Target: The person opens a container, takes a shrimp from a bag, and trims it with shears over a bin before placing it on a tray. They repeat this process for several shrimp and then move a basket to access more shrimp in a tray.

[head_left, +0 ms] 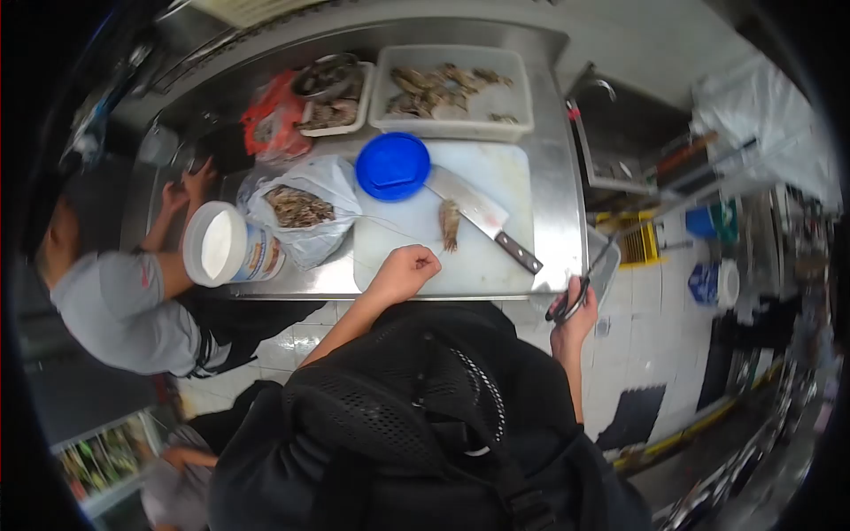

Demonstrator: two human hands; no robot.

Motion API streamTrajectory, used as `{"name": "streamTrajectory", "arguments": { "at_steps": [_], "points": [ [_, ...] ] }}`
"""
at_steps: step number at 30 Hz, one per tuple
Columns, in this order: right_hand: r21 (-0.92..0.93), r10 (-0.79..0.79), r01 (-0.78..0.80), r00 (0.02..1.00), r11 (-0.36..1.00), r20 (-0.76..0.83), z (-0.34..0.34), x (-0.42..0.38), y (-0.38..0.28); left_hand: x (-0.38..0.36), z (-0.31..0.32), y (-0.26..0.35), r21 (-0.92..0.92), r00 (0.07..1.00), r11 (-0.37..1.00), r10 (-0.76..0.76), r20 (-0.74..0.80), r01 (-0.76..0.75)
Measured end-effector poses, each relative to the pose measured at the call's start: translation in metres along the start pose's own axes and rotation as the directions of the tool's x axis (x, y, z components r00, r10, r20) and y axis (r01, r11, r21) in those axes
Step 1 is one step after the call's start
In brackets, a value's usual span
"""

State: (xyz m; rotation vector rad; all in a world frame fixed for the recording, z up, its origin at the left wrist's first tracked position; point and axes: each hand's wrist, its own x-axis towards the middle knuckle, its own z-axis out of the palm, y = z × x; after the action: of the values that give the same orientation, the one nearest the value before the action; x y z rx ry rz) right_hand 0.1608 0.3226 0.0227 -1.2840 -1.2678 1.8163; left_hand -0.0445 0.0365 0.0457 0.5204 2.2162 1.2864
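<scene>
My left hand (pixel 408 270) is closed over the front edge of the white cutting board (pixel 390 239), its fingertips pinched on something I cannot make out. My right hand (pixel 575 314), beyond the board's right side, holds black-handled scissors (pixel 567 305). A single shrimp (pixel 449 226) lies on the board, to the right of my left hand. Beside it rests a cleaver (pixel 478 211) with a dark handle. The blue lid (pixel 392 166) sits at the board's back left. A white plastic bag (pixel 332 181) with shrimp inside stands left of the board.
Behind the board is a white tub (pixel 452 131) of shrimp. A smaller tray (pixel 361 106) and red bag (pixel 274 115) stand beside it. A white bucket (pixel 215 243) is at the left, near a co-worker (pixel 133 301) at a sink. Another sink (pixel 606 159) is at right.
</scene>
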Motion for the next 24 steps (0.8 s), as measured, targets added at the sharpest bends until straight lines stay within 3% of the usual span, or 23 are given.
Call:
{"name": "streamTrajectory", "arguments": {
  "at_steps": [1,3,5,6,8,9,11,12,14,15,17,18,20,22,23,24],
  "points": [
    [0.026,0.028,-0.028,0.999,0.999,-0.015,-0.003,-0.004,-0.002,0.001,0.011,-0.002,-0.054,0.991,0.994,-0.084,0.106,0.09],
    [0.041,0.037,-0.035,0.998,0.999,-0.054,-0.012,-0.007,0.0,0.02,0.016,0.0,0.028,0.993,1.0,0.008,0.121,-0.011],
    [0.056,0.045,-0.041,0.997,0.998,-0.068,-0.018,-0.008,0.001,0.046,0.014,0.015,0.417,0.937,0.841,0.337,0.092,-0.344],
    [0.075,0.058,-0.053,0.996,0.996,-0.07,-0.021,-0.008,0.0,0.061,0.015,0.026,0.419,0.934,0.837,0.341,0.105,-0.352],
    [0.104,0.073,-0.065,0.994,0.992,-0.081,-0.024,-0.006,0.0,0.089,0.022,0.052,0.558,0.844,0.636,0.44,0.307,-0.534],
    [0.111,0.074,-0.064,0.993,0.992,-0.087,-0.024,-0.004,-0.002,0.102,0.028,0.06,0.557,0.84,0.631,0.441,0.315,-0.54],
    [0.119,0.083,-0.074,0.994,0.99,-0.072,-0.026,-0.005,-0.007,0.122,0.04,0.072,0.522,0.635,0.363,0.477,0.607,-0.772],
    [0.122,0.08,-0.07,0.994,0.99,-0.079,-0.029,-0.005,-0.007,0.133,0.045,0.064,0.517,0.629,0.36,0.479,0.612,-0.777],
    [0.152,0.044,-0.037,0.998,0.988,-0.047,-0.033,-0.002,-0.008,0.156,0.052,0.038,0.429,0.416,0.082,0.459,0.785,-0.9],
    [0.166,0.039,-0.029,0.997,0.986,-0.06,-0.036,0.0,-0.009,0.161,0.05,0.042,0.418,0.4,0.066,0.458,0.794,-0.906],
    [0.144,0.041,-0.026,0.994,0.989,-0.101,-0.045,-0.002,-0.006,0.169,0.044,0.051,0.351,0.343,0.015,0.252,0.905,-0.936],
    [0.169,0.045,-0.022,0.99,0.985,-0.134,-0.049,-0.003,-0.004,0.173,0.043,0.054,0.32,0.309,-0.008,0.239,0.921,-0.947],
    [0.199,0.079,-0.051,0.987,0.979,-0.137,-0.06,-0.004,-0.001,0.178,0.043,0.056,0.327,0.334,0.101,0.064,0.94,-0.94],
    [0.214,0.096,-0.066,0.987,0.975,-0.132,-0.077,0.0,0.005,0.179,0.042,0.079,0.413,0.433,0.335,-0.017,0.901,-0.847],
    [0.242,0.092,-0.047,0.98,0.969,-0.179,-0.084,0.0,0.003,0.184,0.045,0.092,0.378,0.39,0.305,-0.021,0.92,-0.874],
    [0.285,0.088,-0.048,0.988,0.957,-0.129,-0.087,0.0,0.0,0.19,0.047,0.105,0.393,0.452,0.471,0.014,0.892,-0.79]
  ]
}}
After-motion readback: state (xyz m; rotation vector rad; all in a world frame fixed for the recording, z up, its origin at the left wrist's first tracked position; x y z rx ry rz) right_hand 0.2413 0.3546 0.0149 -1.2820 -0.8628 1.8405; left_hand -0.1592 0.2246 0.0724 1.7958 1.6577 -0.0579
